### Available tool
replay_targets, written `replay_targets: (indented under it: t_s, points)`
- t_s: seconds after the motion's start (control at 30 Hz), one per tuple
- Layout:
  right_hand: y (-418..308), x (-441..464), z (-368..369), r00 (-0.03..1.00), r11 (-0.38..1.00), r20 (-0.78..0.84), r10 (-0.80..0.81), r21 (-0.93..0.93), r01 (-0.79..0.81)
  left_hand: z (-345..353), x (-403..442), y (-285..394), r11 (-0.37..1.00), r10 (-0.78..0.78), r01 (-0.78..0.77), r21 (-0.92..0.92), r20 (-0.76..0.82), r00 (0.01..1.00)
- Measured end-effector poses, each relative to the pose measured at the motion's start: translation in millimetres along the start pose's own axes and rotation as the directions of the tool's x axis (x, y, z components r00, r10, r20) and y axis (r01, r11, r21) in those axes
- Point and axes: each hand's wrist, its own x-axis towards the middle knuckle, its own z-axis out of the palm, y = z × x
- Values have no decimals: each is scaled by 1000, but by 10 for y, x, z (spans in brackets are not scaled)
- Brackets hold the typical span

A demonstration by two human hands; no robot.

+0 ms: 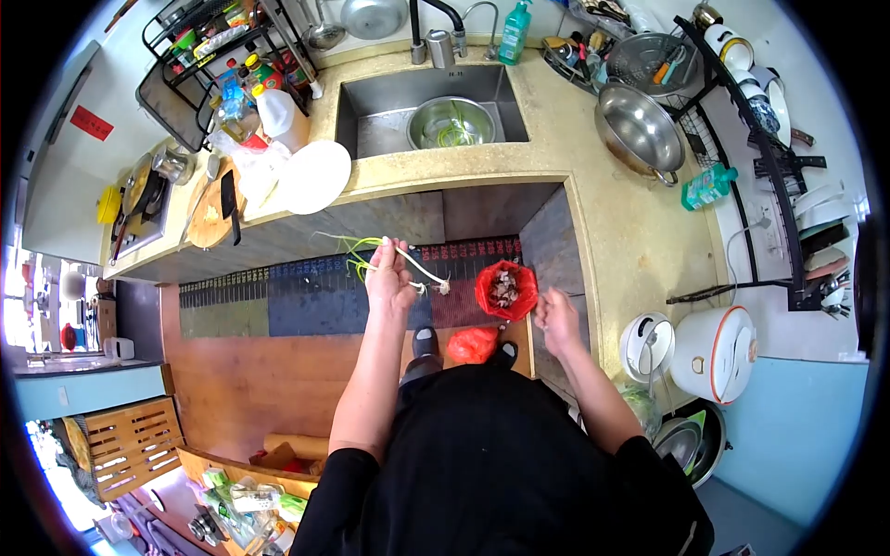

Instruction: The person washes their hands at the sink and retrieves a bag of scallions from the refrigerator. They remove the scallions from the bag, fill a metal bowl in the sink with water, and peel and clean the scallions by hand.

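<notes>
Green onions (422, 269) with white stems and roots are pinched in my left hand (390, 278), their green tops trailing to the left. My right hand (557, 322) is closed beside the right edge of a red bag (506, 289) that stands open with dark scraps inside; what its fingers hold, if anything, is too small to make out. Below the bag a second red bag (473, 345) lies on the floor near my feet. In the sink (375, 120) sits a metal bowl (451, 123) with green strands in it.
On the left counter are a white plate (315, 177), a round cutting board (212, 211) with a dark-bladed knife (230, 206), and bottles. A large metal bowl (640, 130), a green bottle (709, 187) and a rice cooker (714, 354) stand on the right counter.
</notes>
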Motion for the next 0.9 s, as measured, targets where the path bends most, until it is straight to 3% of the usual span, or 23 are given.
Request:
replay_targets:
  t_s: [0.03,0.13,0.2,0.27,0.37,0.47,0.6,0.63,0.77,0.8,0.83,0.87,0.9]
  points:
    - [-51,29,100,1000,998,-3,31,-53,-32,52,-43,-28,1000,-17,16,13,4,1000]
    - [-93,44,408,970,987,229,81,-152,-47,130,-122,-130,996,-48,44,79,42,998]
    - [27,164,566,930,959,367,1,-265,103,215,-217,-160,991,-51,42,126,69,996]
    - [110,216,673,929,920,362,-78,-332,206,245,-269,-194,988,-57,39,147,118,991]
    - [118,233,773,825,693,513,-237,-506,514,244,-297,-227,987,-34,11,159,142,989]
    - [100,92,813,836,676,544,-63,-593,437,284,-337,-227,990,-13,-3,143,108,994]
    - [-61,-129,910,828,449,551,-99,-718,531,284,-355,-238,989,40,-50,142,73,997]
    - [-18,-128,898,764,387,606,-221,-664,639,280,-358,-246,987,57,-66,144,64,996]
    - [193,-56,867,708,303,625,-330,-640,706,268,-329,-357,977,130,-131,171,17,991]
    - [299,0,806,853,636,490,-179,-604,480,230,-296,-383,980,113,-118,158,40,993]
    - [392,51,734,924,859,382,36,-484,167,198,-272,-427,975,115,-122,186,47,992]
    - [440,66,709,906,936,319,280,-301,-183,176,-259,-486,969,117,-126,213,55,992]
    - [440,36,750,904,936,245,350,-118,-331,138,-238,-590,966,145,-155,209,61,988]
